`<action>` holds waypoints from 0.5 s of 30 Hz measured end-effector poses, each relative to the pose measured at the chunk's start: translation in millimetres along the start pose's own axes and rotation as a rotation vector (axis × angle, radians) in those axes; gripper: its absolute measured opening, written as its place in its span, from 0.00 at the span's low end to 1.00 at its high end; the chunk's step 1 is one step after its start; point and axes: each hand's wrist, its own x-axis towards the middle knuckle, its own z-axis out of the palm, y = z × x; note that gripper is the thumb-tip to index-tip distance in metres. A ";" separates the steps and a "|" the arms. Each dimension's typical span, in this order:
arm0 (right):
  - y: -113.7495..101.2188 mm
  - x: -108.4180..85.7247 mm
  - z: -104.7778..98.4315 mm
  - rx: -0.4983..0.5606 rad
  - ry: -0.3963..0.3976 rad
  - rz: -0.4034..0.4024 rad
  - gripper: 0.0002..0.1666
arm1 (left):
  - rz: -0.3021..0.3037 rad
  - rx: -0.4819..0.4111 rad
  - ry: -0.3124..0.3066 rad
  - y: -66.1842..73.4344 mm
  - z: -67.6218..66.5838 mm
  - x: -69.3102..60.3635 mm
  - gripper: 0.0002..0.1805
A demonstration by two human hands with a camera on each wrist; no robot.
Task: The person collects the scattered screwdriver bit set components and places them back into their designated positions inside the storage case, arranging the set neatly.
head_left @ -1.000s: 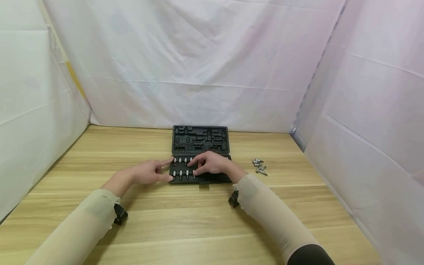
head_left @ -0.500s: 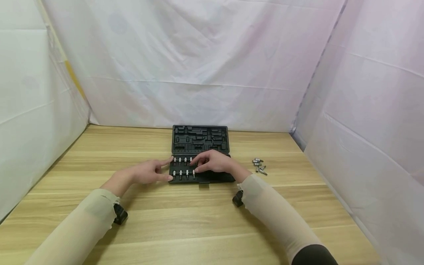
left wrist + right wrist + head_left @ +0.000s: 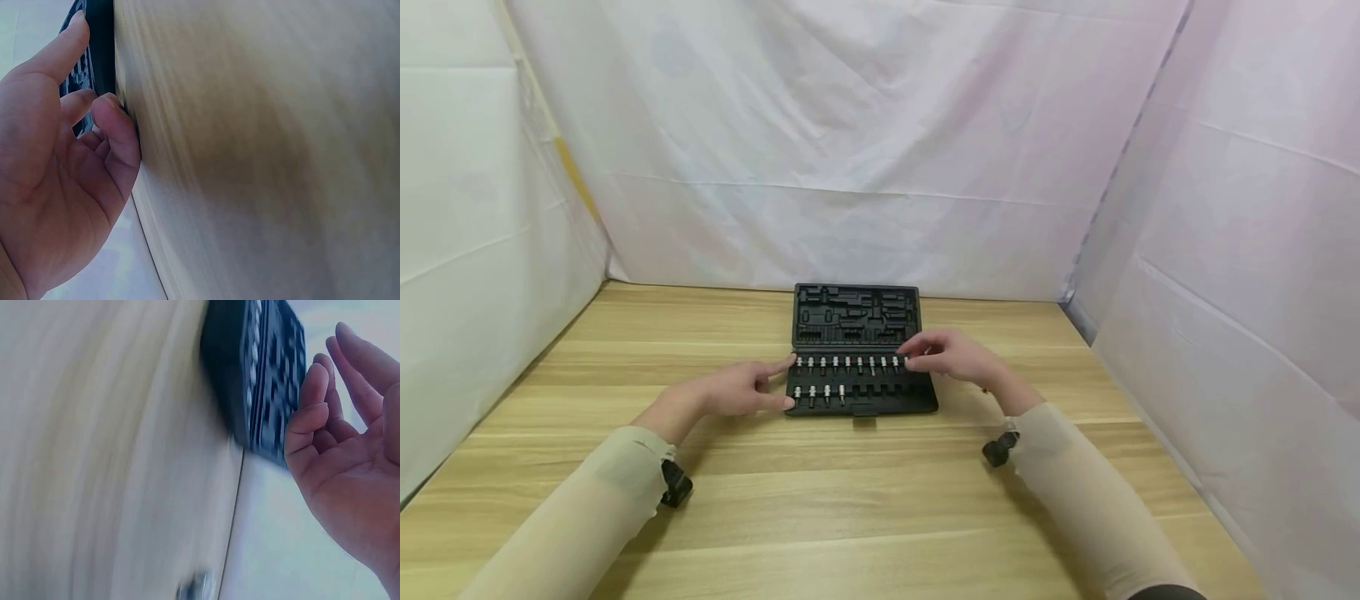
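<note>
A black plastic tool case (image 3: 857, 317) lies open on the table, its lid flat towards the back wall. Silver bit sockets (image 3: 847, 362) fill a row along the back of its base. Several more bit sockets (image 3: 827, 392) sit in the left part of the front row, beside bare slots. My left hand (image 3: 741, 389) touches the case's left edge, thumb at the front corner and index finger further back. Over the right end of the back row hovers my right hand (image 3: 955, 357), fingers loosely bent, nothing seen between them; the right wrist view shows it apart from the case.
The right wrist view has blurred loose bit sockets (image 3: 197, 587) on the wooden table (image 3: 820, 500); in the head view my right hand and forearm hide them. White sheets (image 3: 850, 150) hang behind the table and along both sides.
My right hand has let go of a bit socket in the front row and moved right, uncovering the middle of the case. My left hand stays at the case's left edge.
</note>
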 end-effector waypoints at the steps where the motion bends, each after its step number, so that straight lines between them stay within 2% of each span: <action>1: 5.4 -5.3 -6.0 -0.003 0.014 0.009 0.21 | 0.003 0.003 0.000 0.6 -0.1 0.0 0.53; 9: 53.6 -46.0 -46.4 -0.041 0.096 0.048 0.23 | 0.009 -0.008 0.003 2.2 -0.7 0.0 0.53; 15: 77.7 -69.5 -65.5 -0.060 0.091 0.080 0.21 | -0.007 -0.007 -0.001 0.8 -0.6 -0.4 0.53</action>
